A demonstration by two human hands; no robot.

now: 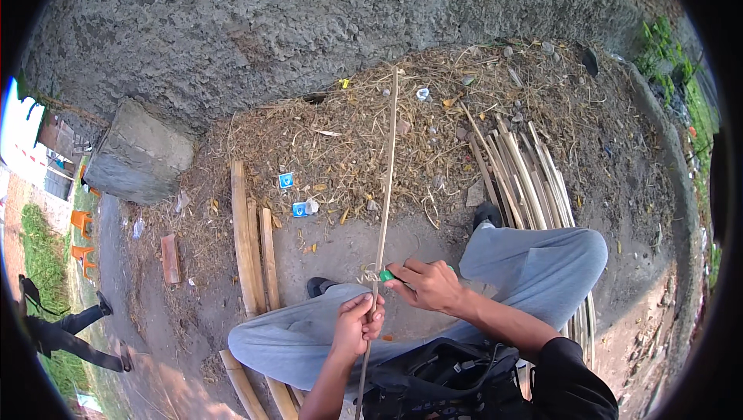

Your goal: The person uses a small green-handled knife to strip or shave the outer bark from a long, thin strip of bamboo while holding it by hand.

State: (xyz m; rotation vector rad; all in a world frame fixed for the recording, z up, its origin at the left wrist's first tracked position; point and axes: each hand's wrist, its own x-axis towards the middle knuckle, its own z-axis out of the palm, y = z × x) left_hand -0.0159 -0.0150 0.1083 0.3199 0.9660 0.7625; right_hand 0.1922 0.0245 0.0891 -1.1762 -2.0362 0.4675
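A long, thin bamboo strip [386,180] runs from near my lap up over the littered ground, almost upright in the head view. My left hand [358,324] is closed around its lower part, just above my lap. My right hand [424,284] is closed on a green-handled knife [386,275], whose green end meets the strip a little above my left hand. The blade is too small to make out, and my fingers cover most of the handle. Pale curled shavings [367,277] hang at the strip beside the green end.
Several thin bamboo strips [534,180] lie bundled by my right leg. Thicker split bamboo pieces [246,242] lie by my left leg. A brick [171,259] and a concrete block [143,150] are farther left. A rough wall [309,25] stands ahead; another person [73,331] is at far left.
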